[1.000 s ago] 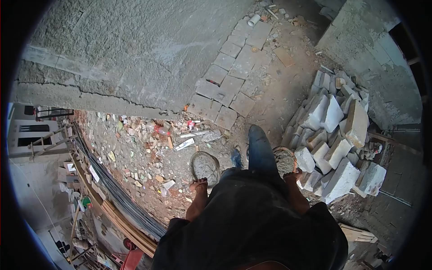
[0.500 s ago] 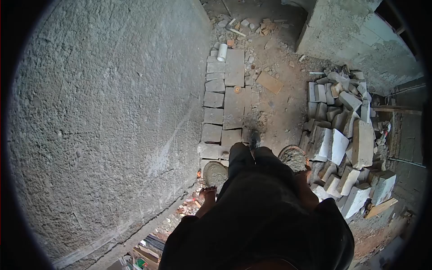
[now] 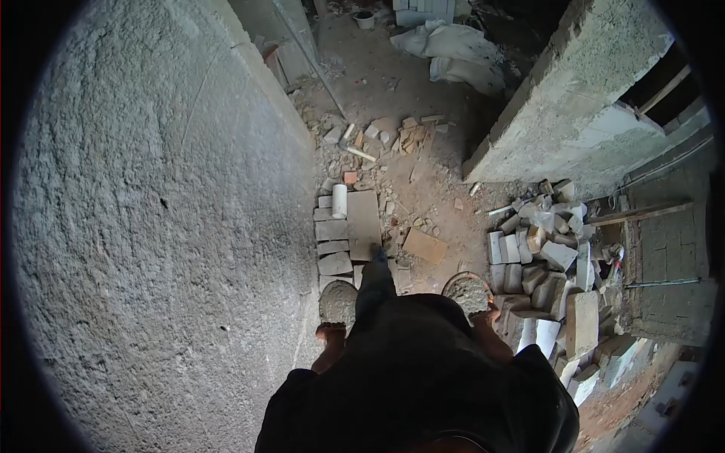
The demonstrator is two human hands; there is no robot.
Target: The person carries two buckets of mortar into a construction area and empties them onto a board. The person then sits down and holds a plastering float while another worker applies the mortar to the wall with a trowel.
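My left hand (image 3: 330,331) is closed at the near rim of a round bucket of grey mortar (image 3: 337,302), which hangs at my left side near the wall. On my right side, my right hand (image 3: 485,312) is closed at the edge of a second bucket of mortar (image 3: 467,293), whose rim looks partly orange. Both buckets look filled with wet grey mix. My dark clothing hides their lower parts, and the exact grip points are too small to make out. One foot (image 3: 377,255) shows ahead on the slabs.
A rough plastered wall (image 3: 166,196) runs along my left. Grey slabs (image 3: 364,223) line its foot, with a white cylinder (image 3: 339,201) on them. To the right lies a heap of blocks (image 3: 555,257). Ahead are a flat board (image 3: 425,246), rubble, a leaning pole (image 3: 310,57) and white sacks (image 3: 457,53).
I have walked forward along the slabs with both buckets. The white cylinder, board and block heap now sit lower in view, and more floor beyond the rubble shows.
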